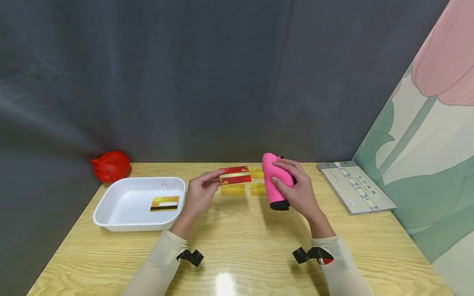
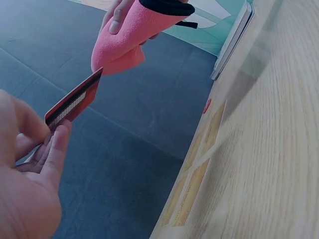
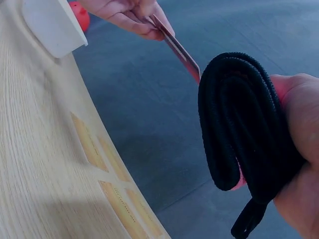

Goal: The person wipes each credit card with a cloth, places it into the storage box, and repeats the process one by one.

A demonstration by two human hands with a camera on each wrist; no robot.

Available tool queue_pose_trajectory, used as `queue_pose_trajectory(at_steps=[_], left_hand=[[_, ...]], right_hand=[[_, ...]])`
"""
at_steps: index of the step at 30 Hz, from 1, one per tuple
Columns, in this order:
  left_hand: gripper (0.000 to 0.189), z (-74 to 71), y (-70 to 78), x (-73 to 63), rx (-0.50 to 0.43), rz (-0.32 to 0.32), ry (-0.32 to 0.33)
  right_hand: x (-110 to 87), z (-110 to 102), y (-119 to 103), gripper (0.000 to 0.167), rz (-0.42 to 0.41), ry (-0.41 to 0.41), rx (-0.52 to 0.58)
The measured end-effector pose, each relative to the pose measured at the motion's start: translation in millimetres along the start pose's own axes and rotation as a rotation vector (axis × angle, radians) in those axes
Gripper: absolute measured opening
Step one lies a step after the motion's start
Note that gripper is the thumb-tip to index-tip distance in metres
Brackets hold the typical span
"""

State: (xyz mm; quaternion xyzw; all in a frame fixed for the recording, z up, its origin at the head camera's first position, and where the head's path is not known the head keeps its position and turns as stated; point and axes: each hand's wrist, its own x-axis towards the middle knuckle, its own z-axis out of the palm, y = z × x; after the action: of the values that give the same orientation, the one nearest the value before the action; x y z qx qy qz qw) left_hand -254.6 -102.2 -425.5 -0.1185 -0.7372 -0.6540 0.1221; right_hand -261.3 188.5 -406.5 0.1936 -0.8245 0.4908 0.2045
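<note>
My left hand pinches a red card with a gold band by its left end, thumb and fingers on either face. The card's other face, with a dark stripe, shows in the left wrist view. In my right hand is a folded pink cloth with black edging, gripped from the right side. The cloth is held up close to the card's free end. Below them, several yellow-gold cards lie in rows on the table, partly hidden by the red card and the cloth.
A white plastic tray stands at left with one gold card in it. Behind it sits a red piggy bank. A grey notebook lies at the right, near the patterned wall. A dark curtain hangs behind the wooden table.
</note>
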Motion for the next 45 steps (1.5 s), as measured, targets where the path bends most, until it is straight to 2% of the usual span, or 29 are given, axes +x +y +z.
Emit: queue_pose_trajectory(at_steps=[5,13,18,25,28,35,40,42,45], left_hand=[[0.031,-0.8,-3.4,0.8,0.021,0.012,0.004],[0.018,-2.5,1.5,2.2,-0.024,-0.014,0.053],[0.017,-3.8,2.2,4.4,-0.031,-0.031,0.102],[0.020,-5.3,1.2,4.0,0.022,0.015,0.160],[0.021,-5.9,1.6,3.7,0.008,0.008,0.160],[0.025,-7.1,3.6,3.0,-0.049,-0.092,0.134],[0.037,-6.9,3.1,4.7,-0.136,-0.077,0.117],[0.041,-6.7,2.3,4.8,-0.149,-0.064,0.108],[0.036,-6.1,1.2,4.0,-0.136,-0.064,0.085]], right_hand=[[-0.7,-0.6,1.1,0.041,0.010,-0.004,0.001],[0.8,-1.0,1.0,0.042,0.013,-0.009,0.014],[0.9,-2.0,-0.3,0.041,0.021,-0.009,0.010],[0.4,-2.3,-0.5,0.041,0.027,-0.011,0.015],[0.7,-2.1,-0.4,0.041,0.024,-0.009,0.016],[1.2,-1.7,0.0,0.042,0.019,-0.009,0.017],[0.9,-1.5,0.9,0.042,0.023,-0.011,0.016],[0.8,-1.5,1.1,0.042,0.029,-0.014,0.017],[0.4,-1.2,1.3,0.041,0.037,-0.019,0.018]])
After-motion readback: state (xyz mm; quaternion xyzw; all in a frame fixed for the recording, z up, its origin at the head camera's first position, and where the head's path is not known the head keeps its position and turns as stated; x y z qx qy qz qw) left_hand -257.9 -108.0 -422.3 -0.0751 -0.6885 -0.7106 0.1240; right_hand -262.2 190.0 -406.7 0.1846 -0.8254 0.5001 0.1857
